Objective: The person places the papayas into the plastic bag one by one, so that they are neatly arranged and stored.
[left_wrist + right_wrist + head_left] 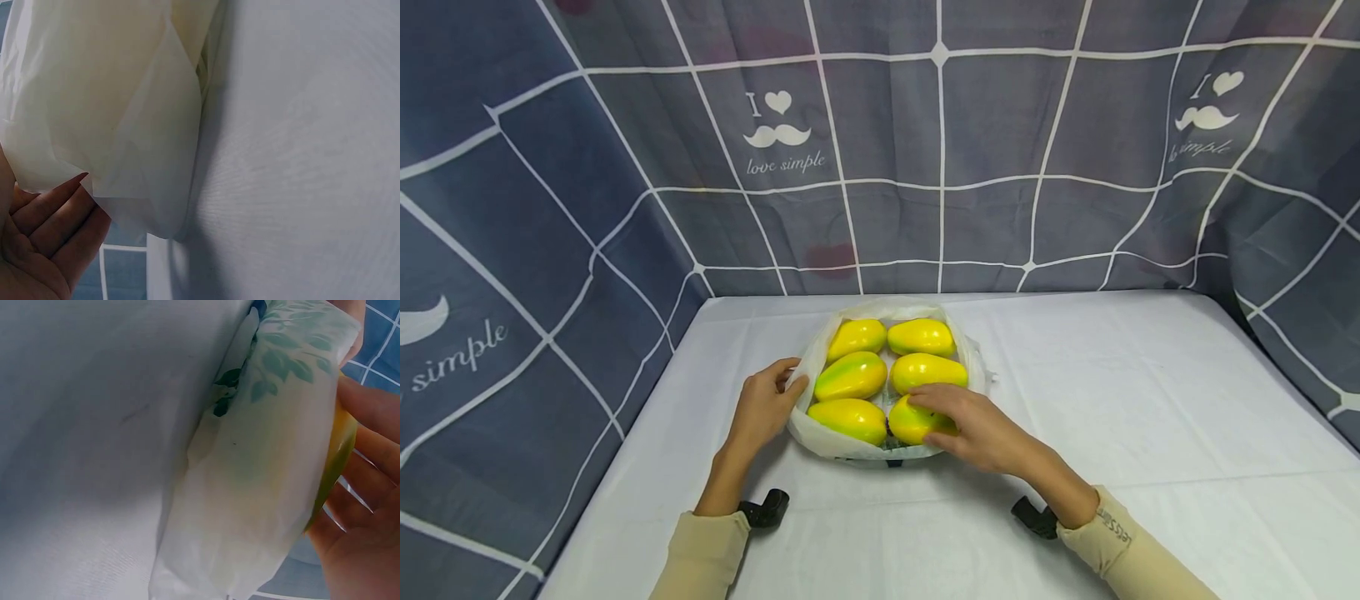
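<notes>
- On the white surface point(1150, 400), near its middle, sits a tray point(917, 454) lined with a plastic bag point(808, 433), holding six yellow-green mangoes.
- My left hand point(763, 408) pinches the bag's left edge.
- My right hand point(977, 425) rests, fingers relaxed, on the front-right mango point(906, 423).

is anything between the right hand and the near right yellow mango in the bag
Nothing visible does. The right hand already rests directly on the near-right yellow-green mango, inside the open thin white plastic bag. The bag film sits beside and below the fruit, not over it. The left hand touches the bag's left edge.
</notes>
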The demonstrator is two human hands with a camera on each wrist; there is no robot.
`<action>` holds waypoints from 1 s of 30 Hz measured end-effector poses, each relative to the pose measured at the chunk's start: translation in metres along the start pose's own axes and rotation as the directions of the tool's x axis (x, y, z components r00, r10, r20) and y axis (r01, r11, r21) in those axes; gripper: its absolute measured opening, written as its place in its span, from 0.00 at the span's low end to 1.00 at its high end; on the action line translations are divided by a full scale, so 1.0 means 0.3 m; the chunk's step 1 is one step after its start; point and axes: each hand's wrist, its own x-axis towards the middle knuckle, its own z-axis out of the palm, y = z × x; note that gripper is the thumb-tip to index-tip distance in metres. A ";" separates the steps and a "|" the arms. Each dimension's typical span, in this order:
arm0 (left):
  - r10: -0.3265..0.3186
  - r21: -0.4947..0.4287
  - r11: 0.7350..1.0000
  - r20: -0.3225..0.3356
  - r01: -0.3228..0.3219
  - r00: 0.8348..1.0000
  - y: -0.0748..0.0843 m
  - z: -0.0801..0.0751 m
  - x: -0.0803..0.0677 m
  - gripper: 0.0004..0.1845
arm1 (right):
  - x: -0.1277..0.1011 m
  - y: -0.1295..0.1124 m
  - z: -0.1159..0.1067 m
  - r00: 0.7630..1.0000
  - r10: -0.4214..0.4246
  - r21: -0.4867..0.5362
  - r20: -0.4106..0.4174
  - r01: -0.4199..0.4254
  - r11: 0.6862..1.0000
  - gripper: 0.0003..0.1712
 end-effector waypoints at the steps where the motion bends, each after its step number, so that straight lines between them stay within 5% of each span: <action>1: 0.001 0.000 1.000 -0.001 -0.001 1.000 0.000 -0.001 -0.001 0.20 | 0.000 0.002 0.002 1.000 0.001 0.005 0.000 -0.001 1.000 0.30; 30: 0.014 -0.013 1.000 0.000 -0.014 1.000 0.003 -0.005 -0.007 0.20 | -0.005 0.025 0.035 0.995 0.098 0.125 -0.023 -0.095 0.988 0.33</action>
